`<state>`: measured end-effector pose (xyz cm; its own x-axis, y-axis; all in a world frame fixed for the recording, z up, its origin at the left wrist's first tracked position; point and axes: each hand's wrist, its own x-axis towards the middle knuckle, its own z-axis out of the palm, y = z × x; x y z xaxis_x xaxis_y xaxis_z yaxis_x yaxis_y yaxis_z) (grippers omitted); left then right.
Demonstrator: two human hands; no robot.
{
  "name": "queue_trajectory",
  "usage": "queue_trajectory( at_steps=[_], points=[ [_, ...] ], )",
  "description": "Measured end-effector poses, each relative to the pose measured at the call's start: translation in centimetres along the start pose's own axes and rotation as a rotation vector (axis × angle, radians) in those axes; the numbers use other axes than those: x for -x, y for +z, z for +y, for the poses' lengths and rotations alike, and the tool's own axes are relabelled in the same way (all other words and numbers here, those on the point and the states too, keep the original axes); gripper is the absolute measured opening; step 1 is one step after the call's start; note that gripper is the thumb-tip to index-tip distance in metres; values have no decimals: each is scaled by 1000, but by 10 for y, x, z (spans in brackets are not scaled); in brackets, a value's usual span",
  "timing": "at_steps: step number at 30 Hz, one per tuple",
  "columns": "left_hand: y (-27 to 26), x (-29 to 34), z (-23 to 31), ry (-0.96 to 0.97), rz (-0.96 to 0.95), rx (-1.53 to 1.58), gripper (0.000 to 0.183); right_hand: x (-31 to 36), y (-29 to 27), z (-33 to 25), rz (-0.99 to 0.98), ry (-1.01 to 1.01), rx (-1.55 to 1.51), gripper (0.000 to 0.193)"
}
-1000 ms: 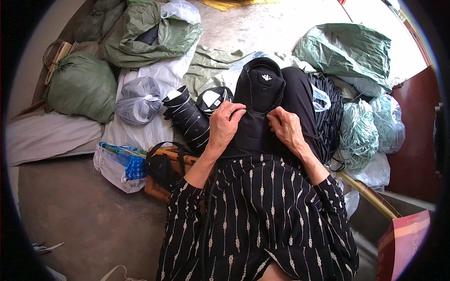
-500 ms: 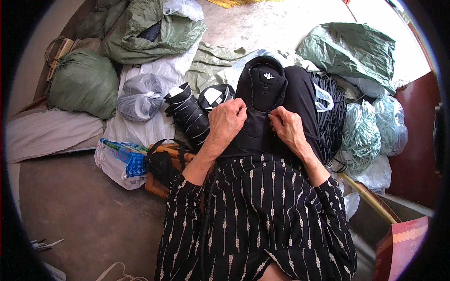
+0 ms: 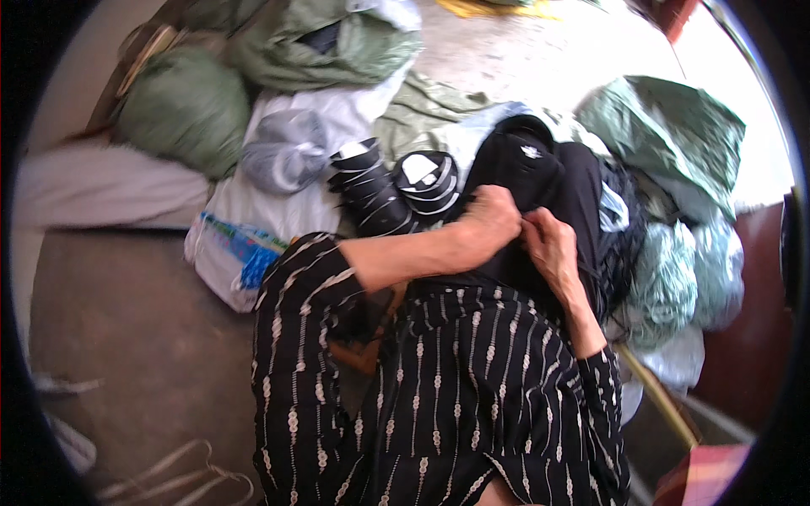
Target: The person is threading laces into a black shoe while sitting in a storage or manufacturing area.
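Observation:
A black shoe upper (image 3: pixel 515 173) with a small white emblem lies across my lap, its rounded opening pointing away from me. My left hand (image 3: pixel 492 221) is closed over its near end, blurred, with the elbow raised out to the left. Close beside it, my right hand (image 3: pixel 553 243) has thumb and forefinger pinched at the upper's near right edge. Whatever thin thing the fingers grip is too small and smeared to name. To the left stand a nested stack of black pieces with white edges (image 3: pixel 371 190) and a shorter, similar stack (image 3: pixel 426 181).
Bundles of pale green cord (image 3: pixel 662 287) and black cord (image 3: pixel 623 240) lie at the right. Green sacks (image 3: pixel 186 114) and a clear knotted bag (image 3: pixel 287 152) sit at the left. A blue-and-white bag (image 3: pixel 240 261) rests on the floor near my left elbow.
My left elbow has swung outward and up, and my two hands have drawn close together over the upper. The whole view has shifted, so the surroundings appear further right.

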<state>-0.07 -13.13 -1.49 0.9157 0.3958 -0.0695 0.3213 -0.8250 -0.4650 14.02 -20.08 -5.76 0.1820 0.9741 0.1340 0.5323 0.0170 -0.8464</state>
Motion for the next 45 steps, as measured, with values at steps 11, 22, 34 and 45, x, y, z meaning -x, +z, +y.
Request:
queue_trajectory(
  at_steps=[11,22,34,45],
  points=[
    [53,37,-41,-697,234,1899,17,2,0,-7,-46,44,-48,8],
    [43,46,-23,-685,296,1269,18,1,0,-3,-34,30,-36,9],
    [34,34,-25,-655,258,1334,18,1,1,-3,-33,27,-4,9],
    [10,11,-12,-260,284,397,4,1,1,0,2,-55,-7,9]
  ],
)
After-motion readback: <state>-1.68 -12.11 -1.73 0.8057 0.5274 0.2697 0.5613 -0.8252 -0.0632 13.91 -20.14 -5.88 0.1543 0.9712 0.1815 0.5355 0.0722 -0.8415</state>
